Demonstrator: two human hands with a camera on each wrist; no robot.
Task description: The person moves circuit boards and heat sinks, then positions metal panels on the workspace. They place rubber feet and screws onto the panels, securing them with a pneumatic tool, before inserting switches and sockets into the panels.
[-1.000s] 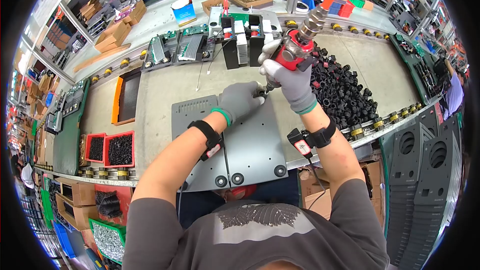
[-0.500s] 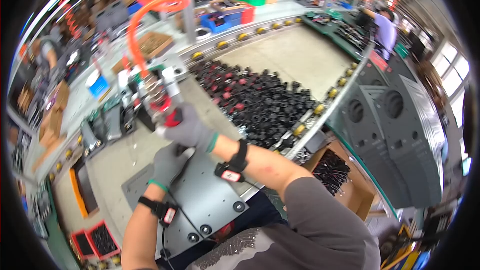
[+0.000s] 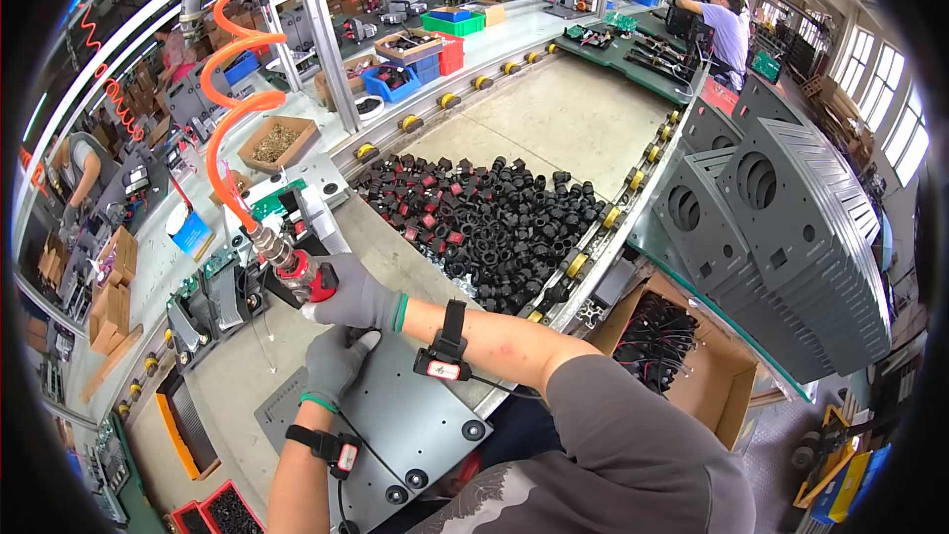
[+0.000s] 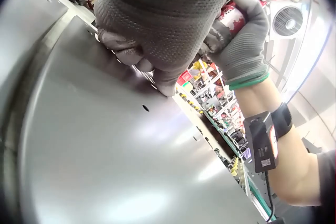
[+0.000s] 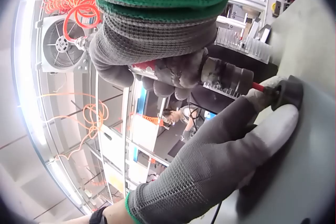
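My gloved right hand [image 3: 358, 295] grips a red air screwdriver [image 3: 314, 280], fed by a coiled orange hose [image 3: 229, 104]. In the right wrist view the driver's bit [image 5: 258, 86] meets the middle of a round black rubber foot [image 5: 292, 94]. Thumb and fingers of my gloved left hand [image 3: 334, 366] pinch that foot at the surface of a grey metal panel [image 3: 420, 400]. Several more black feet, such as one at the right corner [image 3: 474, 430], sit along the panel's near edge. From the head camera, the hands hide the pinched foot.
A big heap of black plastic fittings [image 3: 514, 227] spreads beyond my right arm. Large grey panels [image 3: 781, 208] stand stacked at the right, beside a carton of dark leads [image 3: 657, 336]. Left lie an orange-edged frame [image 3: 178, 435] and red trays of black parts [image 3: 232, 509].
The head view has swung to the right, bringing the stacked panels and carton into sight. My hands stay together at the panel's far edge, left hand pinching the foot, right hand holding the screwdriver.
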